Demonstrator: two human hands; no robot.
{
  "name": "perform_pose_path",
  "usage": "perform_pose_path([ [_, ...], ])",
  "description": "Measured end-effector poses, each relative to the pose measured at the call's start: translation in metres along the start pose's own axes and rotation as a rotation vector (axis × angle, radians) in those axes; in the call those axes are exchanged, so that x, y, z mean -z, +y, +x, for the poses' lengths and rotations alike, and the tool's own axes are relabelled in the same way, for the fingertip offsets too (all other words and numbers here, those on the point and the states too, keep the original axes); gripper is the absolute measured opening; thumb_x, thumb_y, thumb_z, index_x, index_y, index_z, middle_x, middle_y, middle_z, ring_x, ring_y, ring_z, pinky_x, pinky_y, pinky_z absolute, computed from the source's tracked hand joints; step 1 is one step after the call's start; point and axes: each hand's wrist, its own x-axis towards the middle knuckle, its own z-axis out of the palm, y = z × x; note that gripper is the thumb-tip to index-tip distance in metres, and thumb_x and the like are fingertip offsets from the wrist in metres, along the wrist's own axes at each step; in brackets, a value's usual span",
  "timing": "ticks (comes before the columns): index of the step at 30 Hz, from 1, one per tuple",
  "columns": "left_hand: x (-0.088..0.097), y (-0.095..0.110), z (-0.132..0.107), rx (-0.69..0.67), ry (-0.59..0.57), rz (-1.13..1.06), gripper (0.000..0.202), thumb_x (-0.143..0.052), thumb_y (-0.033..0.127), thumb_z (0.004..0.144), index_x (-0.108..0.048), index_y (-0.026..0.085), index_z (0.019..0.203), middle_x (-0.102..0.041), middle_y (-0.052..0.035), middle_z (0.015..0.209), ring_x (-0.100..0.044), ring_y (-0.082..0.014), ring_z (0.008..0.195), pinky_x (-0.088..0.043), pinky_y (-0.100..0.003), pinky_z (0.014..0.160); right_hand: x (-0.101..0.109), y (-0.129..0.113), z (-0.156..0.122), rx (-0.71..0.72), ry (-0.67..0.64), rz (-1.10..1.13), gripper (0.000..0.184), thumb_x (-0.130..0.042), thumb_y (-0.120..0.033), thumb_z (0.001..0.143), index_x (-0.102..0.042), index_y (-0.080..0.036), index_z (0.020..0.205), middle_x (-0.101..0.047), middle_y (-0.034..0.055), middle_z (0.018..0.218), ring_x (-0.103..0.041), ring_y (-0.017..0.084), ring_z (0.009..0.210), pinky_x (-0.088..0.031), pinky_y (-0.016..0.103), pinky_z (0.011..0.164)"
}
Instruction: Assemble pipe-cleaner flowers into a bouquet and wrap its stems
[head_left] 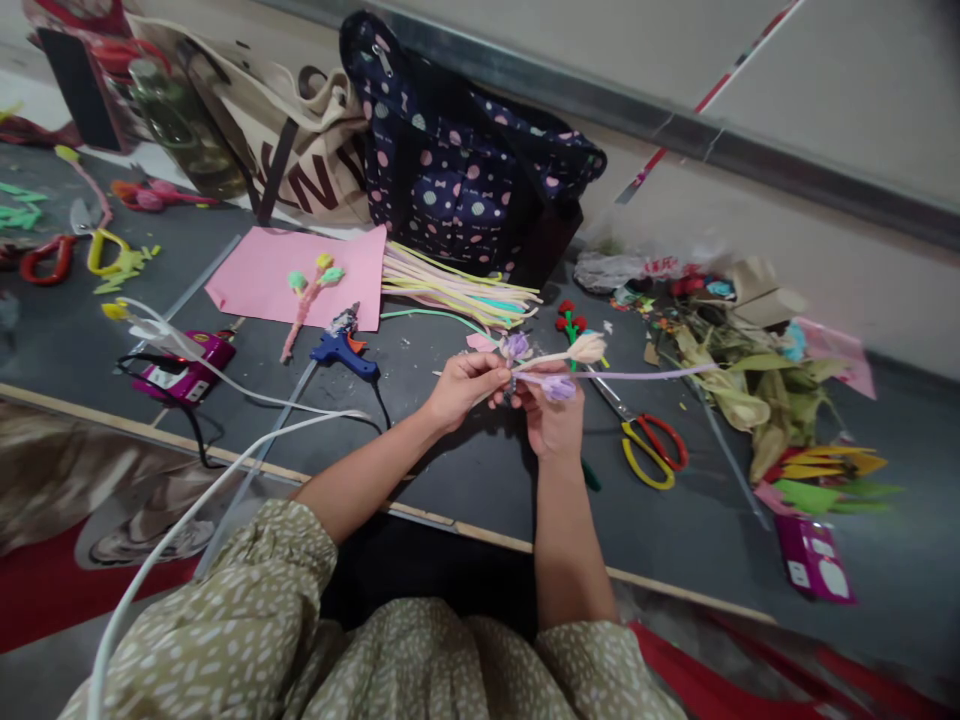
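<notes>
Both hands meet over the grey table around a pipe-cleaner flower stem point(541, 357) with a cream bud at its tip and purple blooms point(557, 387) beside it. My left hand point(471, 388) pinches the stem's lower part. My right hand point(553, 418) has its fingers curled around the flowers from the other side. A long lilac pipe cleaner point(652, 375) sticks out to the right from between the hands. Close by on the right lie scissors point(651, 450) with red and yellow handles. Red pipe-cleaner flowers point(571, 322) rest just behind the right hand.
A blue glue gun point(343, 345) and pink sheet point(247, 272) lie left, with a pink flower stem point(304, 310). Loose pipe cleaners point(457, 285) sit before a navy bag point(472, 150). A purple power strip point(187, 367) trails a white cable. Wrappers and scraps point(765, 380) heap right.
</notes>
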Motion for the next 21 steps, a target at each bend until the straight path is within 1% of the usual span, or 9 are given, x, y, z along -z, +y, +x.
perform_pose_path([
  [1,0.001,-0.001,0.000,-0.004,-0.019,-0.002,0.031,-0.079,0.039,0.071,-0.063,0.013,0.074,-0.064,0.0007,0.066,-0.058,-0.0068,0.049,-0.044,-0.017,0.045,-0.002,0.000,-0.001,-0.016,-0.034,-0.004,0.031,-0.079,-0.038,0.065,-0.056,-0.022,0.076,-0.060,-0.0049,0.063,-0.054,0.011,0.048,-0.043,0.022,0.040],
  [4,0.003,-0.003,0.000,-0.014,-0.071,-0.008,0.030,-0.078,0.037,0.073,-0.063,0.012,0.073,-0.064,-0.0001,0.065,-0.062,-0.0083,0.051,-0.044,-0.017,0.046,-0.006,-0.001,-0.004,-0.050,-0.081,0.002,0.027,-0.078,-0.038,0.068,-0.058,-0.022,0.076,-0.061,-0.0042,0.062,-0.054,0.011,0.047,-0.041,0.022,0.039],
  [7,0.003,-0.004,0.000,-0.002,-0.106,-0.003,0.033,-0.078,0.040,0.073,-0.062,0.012,0.073,-0.064,-0.0010,0.064,-0.064,-0.0110,0.053,-0.044,-0.018,0.046,-0.005,0.001,-0.005,-0.081,-0.127,0.006,0.028,-0.078,-0.041,0.066,-0.060,-0.022,0.075,-0.059,-0.0042,0.059,-0.055,0.012,0.047,-0.040,0.024,0.038],
  [10,0.003,-0.004,0.000,0.039,-0.119,0.012,0.037,-0.079,0.044,0.072,-0.061,0.012,0.072,-0.064,-0.0017,0.062,-0.065,-0.0117,0.054,-0.044,-0.018,0.047,-0.002,0.004,-0.004,-0.088,-0.117,-0.007,0.031,-0.079,-0.043,0.063,-0.059,-0.022,0.075,-0.059,-0.0046,0.058,-0.055,0.012,0.045,-0.041,0.024,0.037],
  [13,0.003,-0.003,0.000,0.088,-0.139,0.005,0.040,-0.079,0.047,0.070,-0.060,0.012,0.070,-0.064,-0.0020,0.061,-0.066,-0.0124,0.055,-0.043,-0.018,0.046,-0.002,0.005,-0.005,-0.086,-0.101,-0.031,0.028,-0.077,-0.041,0.066,-0.060,-0.021,0.078,-0.061,-0.0038,0.058,-0.054,0.012,0.042,-0.044,0.024,0.037],
  [15,0.003,-0.001,0.000,0.113,-0.165,-0.022,0.042,-0.080,0.048,0.068,-0.059,0.012,0.068,-0.063,-0.0018,0.060,-0.066,-0.0128,0.055,-0.043,-0.017,0.045,-0.002,0.004,-0.006,-0.069,-0.096,-0.023,0.025,-0.076,-0.037,0.068,-0.061,-0.021,0.077,-0.062,-0.0032,0.059,-0.054,0.011,0.042,-0.045,0.023,0.037],
  [18,0.002,0.002,-0.001,0.161,-0.214,-0.055,0.044,-0.082,0.048,0.065,-0.058,0.011,0.065,-0.062,-0.0013,0.058,-0.061,-0.0098,0.049,-0.040,-0.017,0.042,-0.001,0.005,-0.007,-0.024,-0.094,-0.012,0.025,-0.078,-0.035,0.065,-0.060,-0.021,0.074,-0.062,-0.0032,0.065,-0.054,0.010,0.045,-0.042,0.021,0.036],
  [21,0.001,0.002,-0.001,0.231,-0.239,-0.084,0.046,-0.082,0.049,0.064,-0.056,0.012,0.064,-0.060,0.0002,0.055,-0.051,-0.0053,0.040,-0.035,-0.016,0.037,0.004,0.011,-0.006,0.064,-0.118,-0.083,0.028,-0.078,-0.040,0.066,-0.060,-0.021,0.077,-0.059,-0.0025,0.072,-0.054,0.009,0.048,-0.042,0.020,0.038],
])
